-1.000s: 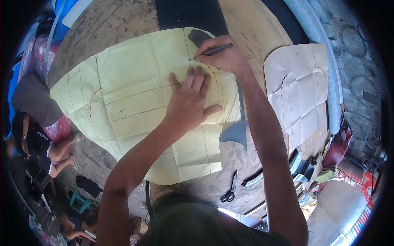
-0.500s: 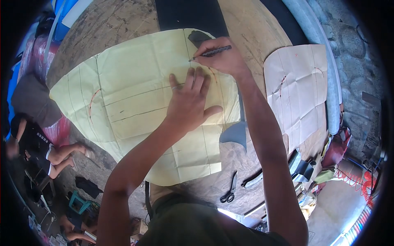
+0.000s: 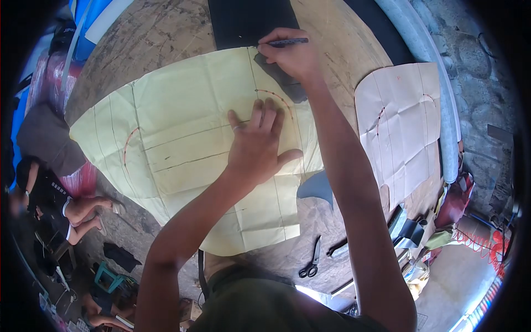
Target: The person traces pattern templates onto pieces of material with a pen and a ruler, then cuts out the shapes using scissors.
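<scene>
A large creased yellow paper sheet (image 3: 188, 127) with dark ruled lines and red curved marks lies on the wooden table. My left hand (image 3: 258, 141) rests flat on it with fingers spread, just below the right-hand red curve. A dark pen (image 3: 285, 42) is held in my right hand (image 3: 293, 54), its tip at the sheet's top edge near the end of a vertical line. Under my right hand a dark grey piece (image 3: 279, 76) lies across the sheet's upper right edge. Black material (image 3: 251, 22) extends from the top edge of the sheet.
A pale marked paper pattern (image 3: 401, 127) lies at the right, beside a long roll (image 3: 442, 94). Black scissors (image 3: 313, 259) rest near my body. A blue-grey piece (image 3: 315, 188) shows under my right forearm. Another person (image 3: 55, 199) is at the far left.
My right hand has moved up with the pen to the sheet's top edge, uncovering the red curve and more of the dark grey piece. The yellow sheet appears slightly lower in view.
</scene>
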Demonstrator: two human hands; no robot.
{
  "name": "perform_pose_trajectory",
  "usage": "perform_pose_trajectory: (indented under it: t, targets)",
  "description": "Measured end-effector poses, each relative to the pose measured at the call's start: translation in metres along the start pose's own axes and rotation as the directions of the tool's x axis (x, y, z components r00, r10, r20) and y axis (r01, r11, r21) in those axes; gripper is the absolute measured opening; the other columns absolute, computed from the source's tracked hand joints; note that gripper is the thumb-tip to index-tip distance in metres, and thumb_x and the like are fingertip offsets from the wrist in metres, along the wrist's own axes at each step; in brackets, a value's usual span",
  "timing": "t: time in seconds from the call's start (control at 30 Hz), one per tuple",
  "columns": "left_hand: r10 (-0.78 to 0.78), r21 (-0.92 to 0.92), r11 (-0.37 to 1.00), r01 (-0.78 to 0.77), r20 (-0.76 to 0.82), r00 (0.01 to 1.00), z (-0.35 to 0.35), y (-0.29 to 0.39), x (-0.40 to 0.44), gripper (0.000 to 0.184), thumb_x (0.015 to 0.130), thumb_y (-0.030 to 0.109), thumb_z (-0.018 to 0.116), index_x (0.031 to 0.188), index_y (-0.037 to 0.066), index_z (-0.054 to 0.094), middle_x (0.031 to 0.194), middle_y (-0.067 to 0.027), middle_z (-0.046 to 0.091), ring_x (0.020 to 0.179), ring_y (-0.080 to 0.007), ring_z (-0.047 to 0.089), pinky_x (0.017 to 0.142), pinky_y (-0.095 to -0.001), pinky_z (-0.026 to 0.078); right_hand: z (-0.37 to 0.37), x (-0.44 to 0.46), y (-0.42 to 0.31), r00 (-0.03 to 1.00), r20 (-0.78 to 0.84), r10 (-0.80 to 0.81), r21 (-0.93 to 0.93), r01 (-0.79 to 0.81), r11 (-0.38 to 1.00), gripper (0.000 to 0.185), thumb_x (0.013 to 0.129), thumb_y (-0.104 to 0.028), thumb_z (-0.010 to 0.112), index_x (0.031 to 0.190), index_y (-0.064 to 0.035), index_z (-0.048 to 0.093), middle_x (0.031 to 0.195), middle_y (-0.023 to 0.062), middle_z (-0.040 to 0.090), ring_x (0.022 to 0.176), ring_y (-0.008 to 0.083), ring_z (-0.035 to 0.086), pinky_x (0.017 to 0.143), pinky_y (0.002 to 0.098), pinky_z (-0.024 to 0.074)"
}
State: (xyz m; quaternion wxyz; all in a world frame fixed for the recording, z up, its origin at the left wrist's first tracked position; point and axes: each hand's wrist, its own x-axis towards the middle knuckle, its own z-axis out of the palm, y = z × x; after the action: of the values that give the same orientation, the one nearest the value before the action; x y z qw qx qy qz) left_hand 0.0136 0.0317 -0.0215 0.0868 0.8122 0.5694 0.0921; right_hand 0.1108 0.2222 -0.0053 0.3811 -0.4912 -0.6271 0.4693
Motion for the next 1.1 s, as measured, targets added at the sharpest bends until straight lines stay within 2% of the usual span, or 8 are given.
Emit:
perform_pose_trajectory:
  t: [0.63, 0.77, 0.87, 0.93, 0.97, 1.0, 1.07, 1.1]
  targets:
    - [-0.032, 0.008, 0.999, 0.032, 0.023, 0.999, -0.001, 0.001, 0.000, 0.091, 0.094, 0.072, 0.050, 0.147, -0.002, 0.046, 0.148, -0.0206, 0.038, 0.137, -0.0381, 0.037, 0.093, -0.0753, 0.040, 0.008, 0.018, 0.011, 0.996, 0.082, -0.022, -0.233, 0.041, 0.972, 0.017, 0.082, -0.015, 0.078, 0.095, -0.0046, 0.081, 0.073, 0.0023, 0.070, 0.054, 0.0106, 0.061, 0.055, 0.0213, 0.0517]
    - [-0.030, 0.007, 1.000, 0.030, 0.057, 0.998, -0.003, 0.002, -0.001, 0.088, 0.095, 0.070, 0.050, 0.146, -0.002, 0.047, 0.149, -0.0209, 0.039, 0.137, -0.0384, 0.037, 0.093, -0.0757, 0.039, 0.009, 0.004, -0.004, 0.999, -0.028, 0.045, -0.017, -0.046, 0.999, 0.012, 0.082, -0.011, 0.077, 0.091, -0.0047, 0.081, 0.068, 0.0027, 0.068, 0.050, 0.0106, 0.055, 0.053, 0.0234, 0.0474]
    - [-0.021, 0.037, 0.999, 0.020, 0.009, 1.000, -0.001, -0.004, -0.003, 0.086, 0.096, 0.068, 0.051, 0.146, -0.002, 0.048, 0.149, -0.0213, 0.039, 0.138, -0.0387, 0.037, 0.095, -0.0770, 0.038, -0.007, -0.030, -0.017, 0.982, -0.180, 0.057, 0.222, -0.016, 0.975, 0.015, 0.086, -0.009, 0.077, 0.100, -0.0042, 0.079, 0.072, 0.0042, 0.070, 0.051, 0.0109, 0.056, 0.054, 0.0239, 0.0488]
    - [0.011, 0.057, 0.998, -0.010, -0.025, 1.000, 0.002, 0.000, -0.006, 0.084, 0.097, 0.066, 0.052, 0.146, -0.002, 0.048, 0.149, -0.0217, 0.040, 0.139, -0.0390, 0.037, 0.097, -0.0782, 0.037, -0.039, -0.078, -0.022, 0.915, -0.398, -0.055, 0.050, 0.082, 0.995, 0.020, 0.087, -0.008, 0.076, 0.106, -0.0042, 0.078, 0.079, 0.0065, 0.072, 0.058, 0.0142, 0.062, 0.060, 0.0262, 0.0523]
    - [0.033, 0.062, 0.998, -0.032, -0.021, 0.999, 0.004, 0.004, -0.006, 0.084, 0.097, 0.066, 0.052, 0.146, -0.002, 0.048, 0.149, -0.0217, 0.040, 0.139, -0.0390, 0.037, 0.097, -0.0782, 0.037, -0.062, -0.106, 0.001, 0.890, -0.430, -0.149, -0.153, 0.091, 0.984, 0.025, 0.086, -0.008, 0.075, 0.111, -0.0045, 0.076, 0.087, 0.0079, 0.074, 0.068, 0.0170, 0.065, 0.065, 0.0286, 0.0536]
    - [0.029, 0.083, 0.996, -0.026, -0.028, 0.999, 0.006, 0.007, -0.007, 0.083, 0.097, 0.064, 0.053, 0.147, -0.002, 0.048, 0.150, -0.0219, 0.040, 0.139, -0.0392, 0.037, 0.099, -0.0782, 0.036, -0.076, -0.150, -0.008, 0.892, -0.401, -0.210, -0.349, 0.063, 0.935, 0.044, 0.084, -0.003, 0.070, 0.128, -0.0016, 0.068, 0.103, 0.0097, 0.072, 0.078, 0.0161, 0.063, 0.070, 0.0252, 0.0496]
    - [0.025, 0.142, 0.990, -0.018, -0.047, 0.999, 0.006, 0.008, -0.008, 0.081, 0.098, 0.061, 0.054, 0.147, -0.003, 0.048, 0.150, -0.0223, 0.041, 0.138, -0.0396, 0.039, 0.102, -0.0781, 0.035, -0.107, -0.236, 0.009, 0.885, -0.299, -0.356, -0.556, 0.141, 0.819, 0.062, 0.079, 0.001, 0.067, 0.140, -0.0027, 0.060, 0.119, 0.0127, 0.066, 0.084, 0.0177, 0.060, 0.068, 0.0274, 0.0488]
    - [0.028, 0.166, 0.986, -0.016, -0.069, 0.997, 0.007, 0.012, -0.003, 0.080, 0.098, 0.060, 0.054, 0.148, -0.003, 0.048, 0.150, -0.0224, 0.041, 0.138, -0.0398, 0.039, 0.103, -0.0781, 0.034, -0.114, -0.288, 0.005, 0.945, -0.316, -0.085, -0.484, -0.083, 0.871, 0.076, 0.074, 0.005, 0.062, 0.149, -0.0037, 0.051, 0.131, 0.0146, 0.059, 0.091, 0.0216, 0.059, 0.072, 0.0306, 0.0509]
